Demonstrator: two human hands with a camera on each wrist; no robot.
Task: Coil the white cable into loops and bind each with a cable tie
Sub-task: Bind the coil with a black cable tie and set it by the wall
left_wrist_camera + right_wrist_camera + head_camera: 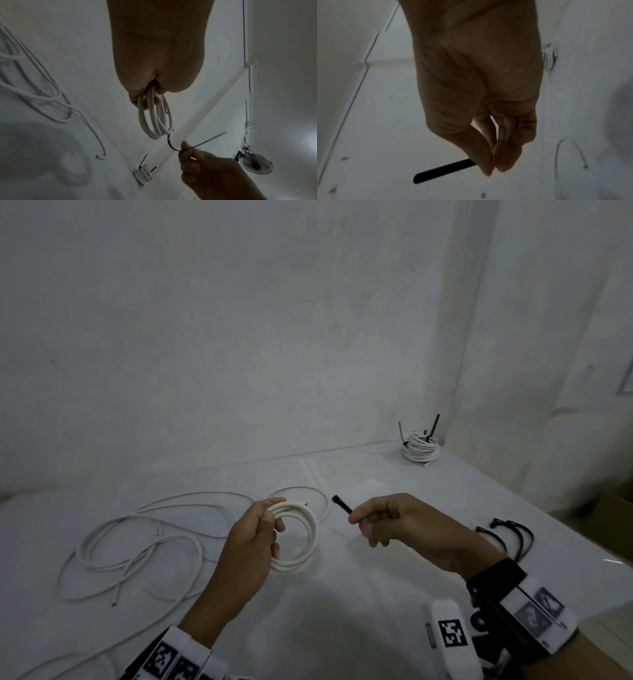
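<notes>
My left hand [255, 537] grips a small coil of white cable [301, 537] above the table; in the left wrist view the coil [154, 119] hangs from its curled fingers. Just right of the coil, my right hand [380, 520] pinches a black cable tie [342, 504] between thumb and fingertips, with the tie's end pointing toward the coil. The same tie [173, 144] curves from the right hand up to the coil's bottom in the left wrist view. It shows as a black strip [444, 171] in the right wrist view.
Loose white cable [137, 549] sprawls over the white table [342, 594] at the left. A bound coil with black ties [420, 448] sits at the far right corner. Spare black cable ties [510, 534] lie by my right wrist. A cardboard box [613, 525] stands off the table's right edge.
</notes>
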